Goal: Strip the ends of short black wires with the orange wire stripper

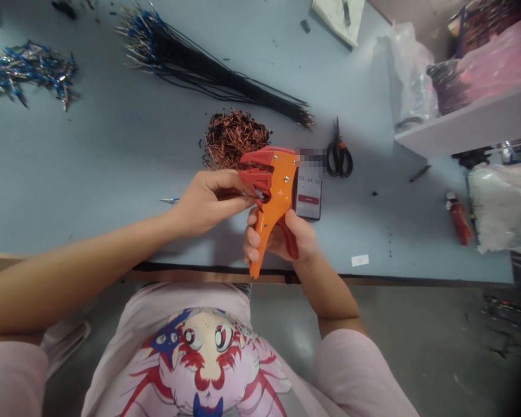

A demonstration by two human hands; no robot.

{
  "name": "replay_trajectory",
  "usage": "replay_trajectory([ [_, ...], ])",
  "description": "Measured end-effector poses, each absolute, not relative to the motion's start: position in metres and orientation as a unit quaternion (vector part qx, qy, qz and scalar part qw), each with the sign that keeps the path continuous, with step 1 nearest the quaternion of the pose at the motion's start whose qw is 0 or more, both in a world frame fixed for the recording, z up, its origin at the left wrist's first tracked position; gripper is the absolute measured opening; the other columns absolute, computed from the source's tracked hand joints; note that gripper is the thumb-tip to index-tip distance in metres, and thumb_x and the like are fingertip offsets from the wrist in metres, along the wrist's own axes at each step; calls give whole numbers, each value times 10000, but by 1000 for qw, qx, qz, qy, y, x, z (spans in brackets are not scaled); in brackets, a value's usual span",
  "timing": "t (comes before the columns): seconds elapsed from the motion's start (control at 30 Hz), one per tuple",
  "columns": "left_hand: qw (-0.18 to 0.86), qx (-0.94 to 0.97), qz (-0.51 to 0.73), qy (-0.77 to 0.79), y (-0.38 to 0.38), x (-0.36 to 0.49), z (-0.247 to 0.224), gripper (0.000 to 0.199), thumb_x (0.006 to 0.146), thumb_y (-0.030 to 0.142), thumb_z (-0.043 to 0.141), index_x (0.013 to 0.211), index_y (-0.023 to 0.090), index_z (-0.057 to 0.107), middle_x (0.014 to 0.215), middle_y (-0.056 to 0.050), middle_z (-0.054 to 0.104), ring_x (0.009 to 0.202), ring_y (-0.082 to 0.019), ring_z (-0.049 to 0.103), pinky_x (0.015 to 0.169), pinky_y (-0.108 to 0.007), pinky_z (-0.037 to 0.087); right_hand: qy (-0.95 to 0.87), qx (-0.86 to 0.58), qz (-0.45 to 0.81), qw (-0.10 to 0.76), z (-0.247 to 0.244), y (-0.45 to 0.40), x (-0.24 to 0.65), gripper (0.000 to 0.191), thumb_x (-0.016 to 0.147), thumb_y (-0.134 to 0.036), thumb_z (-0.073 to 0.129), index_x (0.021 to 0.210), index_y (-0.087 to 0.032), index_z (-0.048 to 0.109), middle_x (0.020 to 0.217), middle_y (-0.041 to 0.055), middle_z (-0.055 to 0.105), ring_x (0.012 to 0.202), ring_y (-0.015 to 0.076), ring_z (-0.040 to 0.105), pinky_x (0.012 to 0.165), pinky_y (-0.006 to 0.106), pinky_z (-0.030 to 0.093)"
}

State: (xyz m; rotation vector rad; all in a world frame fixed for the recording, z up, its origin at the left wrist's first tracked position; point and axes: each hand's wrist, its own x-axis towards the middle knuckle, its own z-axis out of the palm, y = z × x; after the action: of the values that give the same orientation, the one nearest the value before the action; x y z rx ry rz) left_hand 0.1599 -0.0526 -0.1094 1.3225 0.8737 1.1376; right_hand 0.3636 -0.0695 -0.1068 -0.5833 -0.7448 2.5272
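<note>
My right hand [282, 234] is wrapped round the handles of an orange and red wire stripper [280, 185], held upright above the front of the table. The red jaws point left, toward my left hand [212, 200]. My left thumb and fingers are pinched together at those jaws, on a thin wire whose end is mostly hidden by the fingers and tool. A blue and silver connector tip [169, 200] shows past the left wrist; I cannot tell whether it belongs to that wire. Behind the jaws lies a heap of stripped copper-coloured wire scraps [234, 136].
A bundle of long black wires [217, 75] lies across the back. Blue and silver connectors [30, 72] are piled at far left. To the right are a phone [309, 191], black scissors [339, 153], a white label [360, 260], a red tool [459, 220] and a shelf [469, 119] with plastic bags.
</note>
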Motion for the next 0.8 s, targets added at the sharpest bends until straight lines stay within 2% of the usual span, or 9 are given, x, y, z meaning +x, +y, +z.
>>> replay_trajectory([
  [0.13,574,558,480,359,-54,162,-109,127,804,194,685,906,162,753,922,-34,771,858,-164,724,771,-242,584,-278,-230,910,207,-108,-70,362,540,832,-666,639,1044,-172,593,810,28,678,648,185,676,669,387,606],
  [0.43,551,577,482,362,-53,161,-111,107,795,175,672,852,170,761,875,-17,771,791,-133,707,712,-201,546,-270,-207,916,214,-110,-72,362,434,940,-608,512,995,-179,548,712,-12,639,513,135,603,558,334,585],
  [0.6,550,586,471,362,-53,162,-109,114,800,174,660,847,169,764,892,-23,773,816,-144,711,738,-215,555,-270,-193,919,213,-108,-73,361,426,971,-605,464,960,-183,522,678,-21,613,465,123,568,512,304,565],
  [0.8,551,576,484,362,-52,162,-111,114,798,171,670,856,165,768,860,-13,767,763,-125,691,696,-202,529,-256,-233,915,208,-101,-73,360,462,994,-640,357,890,-206,474,586,-68,521,356,79,409,396,236,484],
])
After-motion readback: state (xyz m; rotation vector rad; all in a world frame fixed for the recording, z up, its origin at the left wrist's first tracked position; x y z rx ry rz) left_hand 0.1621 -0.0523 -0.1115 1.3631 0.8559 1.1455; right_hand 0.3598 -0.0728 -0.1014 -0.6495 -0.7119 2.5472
